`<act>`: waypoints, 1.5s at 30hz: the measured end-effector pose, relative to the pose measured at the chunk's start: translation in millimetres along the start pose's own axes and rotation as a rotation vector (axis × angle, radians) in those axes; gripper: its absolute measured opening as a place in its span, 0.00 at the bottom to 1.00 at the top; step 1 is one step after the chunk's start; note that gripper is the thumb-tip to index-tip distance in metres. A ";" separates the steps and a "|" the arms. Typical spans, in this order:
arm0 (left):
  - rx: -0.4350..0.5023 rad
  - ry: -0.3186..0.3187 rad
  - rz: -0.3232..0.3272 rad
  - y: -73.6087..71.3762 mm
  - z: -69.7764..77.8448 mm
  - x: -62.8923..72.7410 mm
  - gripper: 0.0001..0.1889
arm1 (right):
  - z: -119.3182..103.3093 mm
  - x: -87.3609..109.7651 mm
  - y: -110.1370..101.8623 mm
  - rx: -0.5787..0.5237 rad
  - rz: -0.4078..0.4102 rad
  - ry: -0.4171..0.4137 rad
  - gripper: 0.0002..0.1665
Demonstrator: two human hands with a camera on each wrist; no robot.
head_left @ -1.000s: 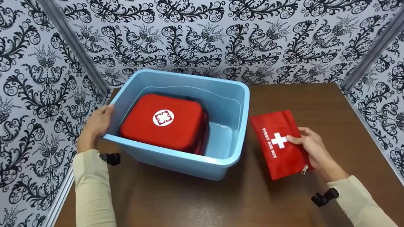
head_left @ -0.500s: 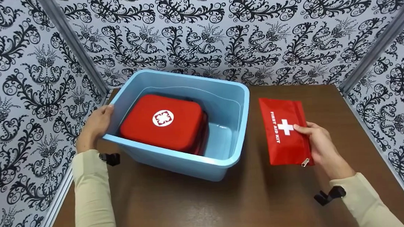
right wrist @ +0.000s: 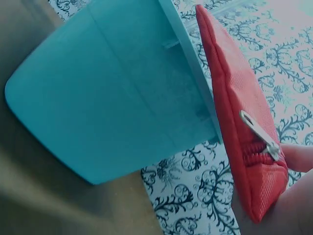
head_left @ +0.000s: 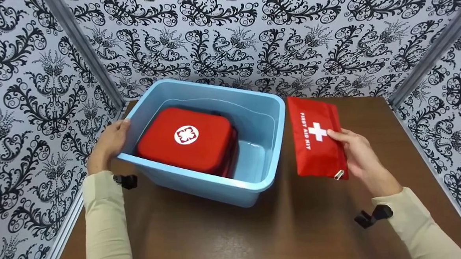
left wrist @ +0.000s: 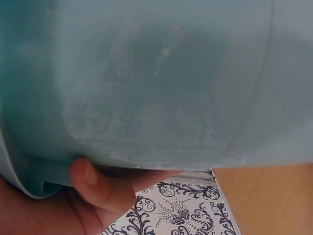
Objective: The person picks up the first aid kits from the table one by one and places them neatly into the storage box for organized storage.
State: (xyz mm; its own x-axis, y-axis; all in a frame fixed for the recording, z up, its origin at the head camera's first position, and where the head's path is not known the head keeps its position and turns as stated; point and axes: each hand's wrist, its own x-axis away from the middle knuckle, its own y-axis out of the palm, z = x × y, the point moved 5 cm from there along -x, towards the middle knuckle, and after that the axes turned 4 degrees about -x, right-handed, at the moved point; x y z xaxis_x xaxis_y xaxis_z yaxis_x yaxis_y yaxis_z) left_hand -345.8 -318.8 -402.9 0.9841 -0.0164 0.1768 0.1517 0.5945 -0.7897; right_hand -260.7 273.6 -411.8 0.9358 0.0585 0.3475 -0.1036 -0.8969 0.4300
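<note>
A light-blue plastic bin [head_left: 202, 194] stands on the table, with a red hard-shell first aid case [head_left: 184, 142] with a white round emblem lying inside its left part. At the bin's left end my left hand [head_left: 112, 141] grips the rim; the left wrist view shows the thumb [left wrist: 93, 181] against the bin wall. To the right of the bin, my right hand [head_left: 358, 150] pinches a red zippered first aid pouch [head_left: 314, 152] by its right edge, thumb on the front near the white cross. The pouch is held up above the table, its metal zipper pull [right wrist: 259, 132] hanging at the lower corner.
The brown wooden table [head_left: 228, 240] carries the bin. Black-and-white patterned walls [head_left: 225, 39] rise behind it and at both sides, joined by grey corner posts. A small black device sits at each wrist.
The right hand has lifted the pouch, first shifting it right, then back left toward the bin's right rim. The left hand, bin and red case stay as they were.
</note>
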 end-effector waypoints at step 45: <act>-0.002 -0.003 0.008 -1.0 0.8 0.3 0.37 | 19.1 -41.1 176.6 0.114 -0.290 0.101 0.26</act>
State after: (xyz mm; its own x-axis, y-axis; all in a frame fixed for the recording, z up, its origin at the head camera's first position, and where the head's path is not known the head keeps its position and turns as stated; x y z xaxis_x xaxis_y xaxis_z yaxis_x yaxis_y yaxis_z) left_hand -345.7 -318.8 -401.5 0.9851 -0.0092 0.1718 0.1437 0.5932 -0.7921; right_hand -311.0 104.4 -366.1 0.8821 0.3564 0.3080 0.2056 -0.8796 0.4290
